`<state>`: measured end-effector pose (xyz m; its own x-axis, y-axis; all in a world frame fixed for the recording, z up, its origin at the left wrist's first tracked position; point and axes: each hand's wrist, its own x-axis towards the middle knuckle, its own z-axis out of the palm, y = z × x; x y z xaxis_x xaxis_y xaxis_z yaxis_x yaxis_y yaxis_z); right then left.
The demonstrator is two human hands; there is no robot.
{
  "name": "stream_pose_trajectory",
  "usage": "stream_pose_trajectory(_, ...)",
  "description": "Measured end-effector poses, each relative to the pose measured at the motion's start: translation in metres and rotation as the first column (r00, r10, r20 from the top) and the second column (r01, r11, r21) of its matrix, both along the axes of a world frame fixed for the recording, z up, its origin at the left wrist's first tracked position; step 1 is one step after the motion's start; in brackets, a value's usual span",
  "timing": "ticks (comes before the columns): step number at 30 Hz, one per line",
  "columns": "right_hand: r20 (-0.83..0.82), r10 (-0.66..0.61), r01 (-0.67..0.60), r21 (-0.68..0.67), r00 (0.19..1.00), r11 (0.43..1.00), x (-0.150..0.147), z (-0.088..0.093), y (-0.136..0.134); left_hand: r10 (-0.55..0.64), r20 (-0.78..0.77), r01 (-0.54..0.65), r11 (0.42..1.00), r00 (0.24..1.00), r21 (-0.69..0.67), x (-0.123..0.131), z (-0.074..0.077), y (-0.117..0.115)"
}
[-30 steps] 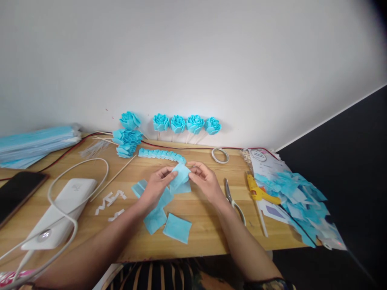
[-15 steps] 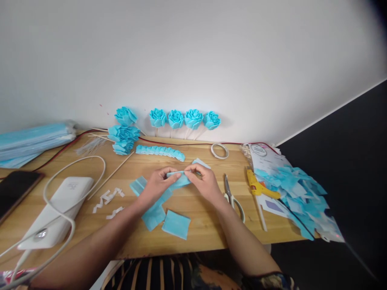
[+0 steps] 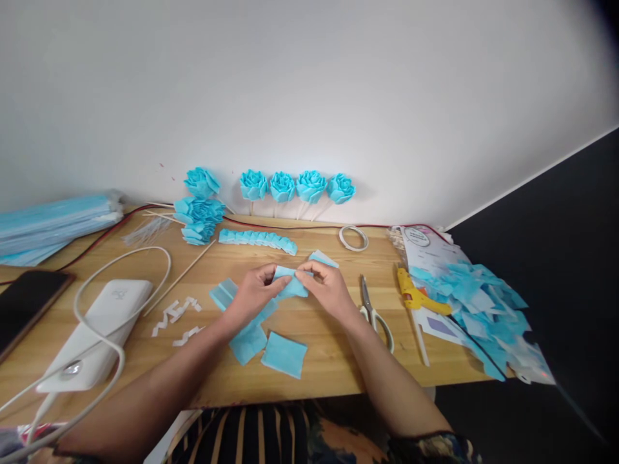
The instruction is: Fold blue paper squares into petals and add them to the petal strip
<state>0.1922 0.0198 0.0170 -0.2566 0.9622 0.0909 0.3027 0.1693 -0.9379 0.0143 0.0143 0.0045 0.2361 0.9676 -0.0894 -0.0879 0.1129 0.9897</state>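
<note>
Between my two hands, just above the table, is a small piece of blue fabric point(image 3: 293, 288). My left hand point(image 3: 256, 291) pinches its left side, thumb on top. With thumb and fingertips my right hand point(image 3: 326, 287) grips its right side. Below my left hand lie overlapping blue fabric pieces point(image 3: 247, 343), and a single blue square point(image 3: 284, 355) sits nearer the table's front edge. Another pale blue piece point(image 3: 324, 258) lies behind my right hand. Beyond the hands runs a row of folded blue petals point(image 3: 257, 240).
Blue fabric roses point(image 3: 282, 187) on sticks lean against the wall. To the right are scissors point(image 3: 369, 309), a tape roll point(image 3: 353, 238), a yellow glue gun point(image 3: 420, 296) and heaped blue scraps point(image 3: 483, 303). A white power bank point(image 3: 104, 328) with a looping cable and a phone point(image 3: 31, 306) lie left.
The blue fabric between my hands now shows a flatter, wider face, where before it looked like a narrow folded strip. Both hands stay in nearly the same place; the view shifts slightly.
</note>
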Motion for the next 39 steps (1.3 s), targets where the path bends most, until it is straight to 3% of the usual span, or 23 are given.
stream_pose_trajectory(6, -0.052, -0.075, 0.079, 0.076, 0.996, 0.994, 0.002, 0.002, 0.002, -0.097, -0.085, 0.099, 0.995, 0.992, 0.019, -0.001, -0.008, 0.0)
stream_pose_trajectory(10, -0.082, -0.132, 0.138, 0.078, 0.988, 0.987, 0.004, 0.004, 0.004, -0.1, -0.116, 0.103, 0.994, 0.988, 0.025, -0.001, -0.01, -0.001)
stream_pose_trajectory(17, -0.07, -0.161, 0.168, 0.108, 0.984, 0.98, 0.006, 0.005, 0.005, -0.101, -0.135, 0.104, 0.995, 0.986, 0.013, -0.002, 0.001, -0.002)
stream_pose_trajectory(23, -0.033, -0.125, 0.128, 0.089, 0.992, 0.988, 0.003, 0.005, 0.003, -0.027, -0.088, 0.033, 0.997, 0.996, 0.068, -0.003, 0.011, -0.004)
stream_pose_trajectory(28, 0.006, -0.069, 0.068, 0.101, 0.998, 0.993, 0.001, 0.001, 0.002, 0.01, -0.061, -0.008, 0.999, 0.998, 0.032, -0.002, 0.003, -0.001)
stream_pose_trajectory(33, 0.016, -0.087, 0.084, 0.138, 0.996, 0.987, 0.002, 0.001, 0.002, 0.064, -0.185, -0.059, 0.998, 0.981, 0.029, -0.003, 0.0, -0.001)
stream_pose_trajectory(39, 0.031, -0.106, 0.102, 0.115, 0.994, 0.988, 0.0, 0.002, 0.001, -0.064, -0.165, 0.071, 0.997, 0.984, 0.037, -0.002, -0.001, -0.002)
